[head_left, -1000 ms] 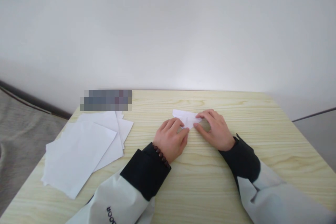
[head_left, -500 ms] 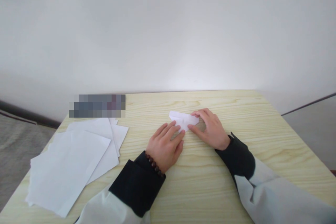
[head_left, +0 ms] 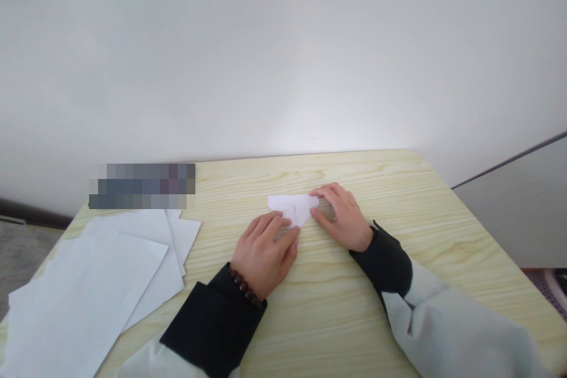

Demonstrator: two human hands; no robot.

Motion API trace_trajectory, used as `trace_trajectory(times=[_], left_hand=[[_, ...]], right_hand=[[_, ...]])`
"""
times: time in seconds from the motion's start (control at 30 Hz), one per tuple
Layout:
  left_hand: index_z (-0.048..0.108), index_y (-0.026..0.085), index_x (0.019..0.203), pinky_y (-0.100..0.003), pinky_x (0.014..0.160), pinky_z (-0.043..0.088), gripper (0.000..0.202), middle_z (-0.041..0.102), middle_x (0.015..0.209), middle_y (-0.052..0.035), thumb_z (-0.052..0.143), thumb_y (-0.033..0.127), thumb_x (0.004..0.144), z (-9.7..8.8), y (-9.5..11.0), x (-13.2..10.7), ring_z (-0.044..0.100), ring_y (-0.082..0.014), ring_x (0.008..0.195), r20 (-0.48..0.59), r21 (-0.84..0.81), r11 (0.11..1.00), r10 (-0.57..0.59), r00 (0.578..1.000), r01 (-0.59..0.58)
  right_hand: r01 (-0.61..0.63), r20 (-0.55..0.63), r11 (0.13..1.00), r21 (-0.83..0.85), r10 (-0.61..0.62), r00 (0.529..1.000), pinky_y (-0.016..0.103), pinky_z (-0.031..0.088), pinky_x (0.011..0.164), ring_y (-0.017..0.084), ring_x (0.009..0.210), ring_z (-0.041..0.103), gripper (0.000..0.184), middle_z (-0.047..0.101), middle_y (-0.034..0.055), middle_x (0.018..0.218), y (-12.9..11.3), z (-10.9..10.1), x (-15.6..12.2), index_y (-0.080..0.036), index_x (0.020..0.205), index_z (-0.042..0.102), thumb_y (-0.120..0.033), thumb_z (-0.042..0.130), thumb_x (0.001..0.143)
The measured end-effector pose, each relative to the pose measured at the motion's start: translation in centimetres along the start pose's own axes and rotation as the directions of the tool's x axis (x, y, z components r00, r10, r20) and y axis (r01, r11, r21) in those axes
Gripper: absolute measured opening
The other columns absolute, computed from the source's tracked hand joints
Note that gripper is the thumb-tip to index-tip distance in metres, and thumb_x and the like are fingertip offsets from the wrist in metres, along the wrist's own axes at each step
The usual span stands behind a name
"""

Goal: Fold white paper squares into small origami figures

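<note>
A small piece of folded white paper [head_left: 296,208] lies on the wooden table, wide along its far edge and narrowing toward me. My left hand [head_left: 266,251], wearing a dark beaded bracelet, rests palm down with fingers stretched out. Its fingertips touch the paper's near left side. At the paper's right end, my right hand [head_left: 343,218] has its thumb and forefinger on the edge, one on each side of the corner. Part of the right end is hidden by those fingers.
Several loose white sheets [head_left: 88,295] overlap on the table's left side. Behind them sits a blurred-out dark object [head_left: 142,186]. The light wooden table [head_left: 301,331] meets a white wall [head_left: 283,53] at its far edge. A purple basket-like item [head_left: 544,289] shows at far right.
My view has swung a little to the right, so everything sits further left. The paper's far edge looks straighter than before. Both hands stay at the paper, with only slight finger shifts.
</note>
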State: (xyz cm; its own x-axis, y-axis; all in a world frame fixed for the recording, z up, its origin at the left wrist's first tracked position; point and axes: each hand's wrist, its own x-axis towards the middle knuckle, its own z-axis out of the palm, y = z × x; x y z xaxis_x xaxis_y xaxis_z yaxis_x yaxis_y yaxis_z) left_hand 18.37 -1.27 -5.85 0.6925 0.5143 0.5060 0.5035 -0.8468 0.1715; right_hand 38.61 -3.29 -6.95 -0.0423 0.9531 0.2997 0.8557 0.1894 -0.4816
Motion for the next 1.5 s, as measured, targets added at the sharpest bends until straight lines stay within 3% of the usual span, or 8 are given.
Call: trace_trajectory(times=[0.17,0.47,0.87,1.1,1.37,1.5], left_hand=[[0.068,0.022,0.092,-0.04,0.082,0.054,0.017,0.069,0.093,-0.0041,0.054,0.02,0.081,-0.06,-0.24,0.07,0.061,-0.0235,0.097,0.0,-0.018,0.999,0.034,0.999,-0.034],[0.069,0.023,0.087,-0.041,0.08,0.053,0.016,0.069,0.095,-0.0039,0.055,0.021,0.08,-0.18,-0.14,0.16,0.061,-0.0245,0.098,0.023,0.006,0.999,0.044,0.999,-0.044],[0.069,0.025,0.089,-0.039,0.082,0.049,0.017,0.066,0.096,-0.0044,0.056,0.021,0.08,0.23,-0.37,0.4,0.058,-0.0226,0.096,0.039,-0.02,1.0,0.022,0.999,-0.022],[0.07,0.025,0.091,-0.039,0.086,0.047,0.018,0.065,0.099,-0.0044,0.054,0.022,0.081,0.25,-0.43,0.45,0.057,-0.0219,0.098,0.063,-0.047,0.999,0.025,0.998,-0.022],[0.07,0.025,0.089,-0.037,0.087,0.046,0.018,0.065,0.099,-0.0043,0.054,0.022,0.081,0.2,-0.31,0.48,0.057,-0.0204,0.098,0.058,-0.059,0.998,0.004,0.998,-0.001],[0.07,0.025,0.088,-0.036,0.087,0.047,0.017,0.066,0.099,-0.0038,0.055,0.021,0.081,0.24,-0.38,0.49,0.057,-0.0202,0.099,0.019,-0.058,0.998,0.004,1.0,-0.003]], right_hand=[[0.026,0.014,1.0,-0.014,-0.025,1.0,0.04,0.039,0.085,0.025,0.102,0.053,0.038,0.056,0.0085,0.107,-0.31,-0.11,-0.1,-0.022,0.109,0.053,-0.04,0.061,0.076],[0.017,0.062,0.999,-0.04,-0.014,0.998,0.041,0.037,0.088,0.025,0.105,0.05,0.047,0.055,0.0081,0.108,-0.55,-0.22,0.02,-0.022,0.112,0.053,-0.046,0.063,0.073],[0.003,0.054,1.0,-0.006,-0.003,0.999,0.038,0.039,0.086,0.022,0.104,0.052,0.031,0.055,0.0077,0.107,-0.03,-0.28,0.21,-0.021,0.11,0.054,-0.031,0.054,0.081],[-0.009,0.033,0.996,-0.084,0.012,0.999,0.041,0.037,0.089,0.026,0.107,0.051,0.048,0.052,0.0101,0.113,-0.31,-0.1,-0.02,-0.022,0.117,0.052,-0.048,0.057,0.078],[-0.023,0.05,0.999,-0.038,0.025,0.998,0.037,0.041,0.084,0.023,0.098,0.054,0.035,0.052,0.0093,0.113,0.32,-0.34,0.01,-0.02,0.115,0.055,-0.032,0.05,0.082],[-0.024,0.042,0.998,-0.063,0.027,0.999,0.039,0.04,0.086,0.025,0.102,0.053,0.046,0.05,0.0102,0.115,0.03,-0.29,0.02,-0.021,0.118,0.053,-0.042,0.057,0.078]])
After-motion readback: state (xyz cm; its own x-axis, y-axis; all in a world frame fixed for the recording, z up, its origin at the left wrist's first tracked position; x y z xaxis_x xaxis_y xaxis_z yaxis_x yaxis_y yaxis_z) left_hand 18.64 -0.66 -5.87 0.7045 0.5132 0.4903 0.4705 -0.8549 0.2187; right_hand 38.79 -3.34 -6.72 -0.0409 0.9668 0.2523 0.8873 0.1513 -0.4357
